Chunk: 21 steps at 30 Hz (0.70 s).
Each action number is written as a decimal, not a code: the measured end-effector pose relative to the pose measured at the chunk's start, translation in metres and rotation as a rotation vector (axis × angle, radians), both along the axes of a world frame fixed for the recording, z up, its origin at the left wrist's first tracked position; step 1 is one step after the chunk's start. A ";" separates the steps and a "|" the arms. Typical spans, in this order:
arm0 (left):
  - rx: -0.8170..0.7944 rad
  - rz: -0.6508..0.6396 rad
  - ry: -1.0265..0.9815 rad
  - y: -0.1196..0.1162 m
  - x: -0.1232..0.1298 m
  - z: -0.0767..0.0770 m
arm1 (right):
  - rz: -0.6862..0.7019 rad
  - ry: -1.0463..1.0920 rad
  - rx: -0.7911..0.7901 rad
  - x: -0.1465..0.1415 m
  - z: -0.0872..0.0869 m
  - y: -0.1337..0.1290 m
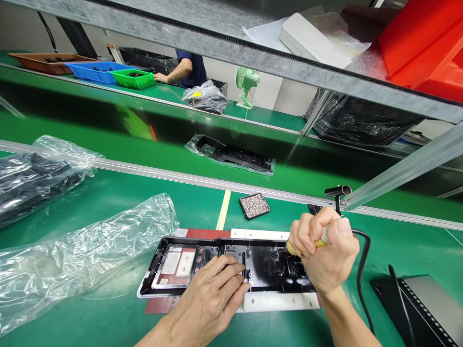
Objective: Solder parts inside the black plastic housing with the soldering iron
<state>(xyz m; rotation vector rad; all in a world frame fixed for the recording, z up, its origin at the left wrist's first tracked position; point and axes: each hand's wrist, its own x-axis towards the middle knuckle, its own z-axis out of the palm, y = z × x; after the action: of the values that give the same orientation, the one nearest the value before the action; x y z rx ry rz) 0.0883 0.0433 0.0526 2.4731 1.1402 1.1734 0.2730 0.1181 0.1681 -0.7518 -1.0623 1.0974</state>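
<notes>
A long black plastic housing [260, 262] lies in a fixture with white blocks [282, 302] and a reddish base plate [159, 305]. My left hand [217, 294] rests on the middle of the housing, fingers stretched out and grasping nothing. Over the housing's right part, my right hand [325, 246] is wrapped in a fist around the yellow handle of a soldering iron [291, 247], tilted down to the left. Its tip is hard to make out against the black plastic. A small black tray [254, 206] of tiny metal inserts sits behind the fixture.
A metal tube holder [338, 191] stands behind my right hand, with a black cable [363, 279] beside it. Clear plastic bags [90, 255] cover the left side. A bagged black housing [235, 154] lies on the green belt. Across it, a co-worker's arm [177, 72] reaches toward a green bin [133, 79].
</notes>
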 end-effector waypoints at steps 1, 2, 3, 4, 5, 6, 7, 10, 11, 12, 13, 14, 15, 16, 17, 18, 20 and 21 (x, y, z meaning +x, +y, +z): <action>0.001 -0.001 0.003 0.000 0.000 0.000 | 0.000 0.000 0.005 0.000 0.000 0.000; 0.003 -0.001 0.006 0.000 0.000 0.000 | 0.000 -0.001 0.010 0.000 0.000 0.000; 0.006 0.001 0.007 0.000 0.000 0.000 | -0.002 -0.004 0.017 0.000 0.001 0.000; 0.007 0.003 0.009 0.000 0.000 -0.001 | -0.003 -0.008 0.023 0.000 0.001 0.000; 0.007 0.006 0.009 0.000 0.000 -0.001 | -0.004 -0.012 0.028 0.000 0.001 0.000; 0.005 0.007 0.010 0.000 0.000 -0.001 | -0.005 -0.017 0.028 0.000 0.001 0.000; 0.002 0.008 0.010 0.000 0.000 -0.002 | -0.003 -0.020 0.027 0.000 0.001 0.000; -0.005 0.003 0.009 0.000 0.000 -0.002 | 0.012 -0.018 0.025 0.000 0.000 0.000; -0.008 0.002 0.008 0.000 0.000 -0.003 | 0.016 -0.013 0.026 0.000 0.000 0.000; -0.010 0.003 0.007 0.000 0.000 -0.003 | 0.018 -0.008 0.026 0.000 -0.001 0.000; -0.013 0.002 0.009 0.000 0.000 -0.003 | 0.017 -0.003 0.027 0.000 -0.001 0.000; -0.013 0.003 0.009 0.000 0.000 -0.002 | 0.017 0.000 0.028 0.000 -0.001 0.000; -0.011 0.003 0.010 0.000 0.000 -0.002 | 0.016 0.000 0.031 0.000 -0.002 0.000; -0.007 0.003 0.011 -0.001 0.000 -0.002 | 0.016 -0.001 0.035 0.000 -0.002 0.000; -0.003 0.003 0.013 0.000 0.000 -0.001 | 0.018 -0.004 0.039 0.000 -0.002 0.000; 0.001 0.003 0.014 0.000 0.000 -0.001 | 0.020 -0.008 0.040 0.000 -0.002 0.000; 0.009 0.003 0.015 0.000 0.000 -0.001 | 0.023 -0.014 0.040 0.000 -0.002 0.000; 0.010 0.003 0.016 0.000 0.000 0.000 | 0.023 -0.016 0.039 0.000 -0.002 0.000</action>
<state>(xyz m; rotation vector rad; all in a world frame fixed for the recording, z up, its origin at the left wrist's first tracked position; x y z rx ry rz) 0.0879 0.0435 0.0521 2.4933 1.1449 1.1645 0.2732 0.1183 0.1659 -0.7196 -1.1055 1.0888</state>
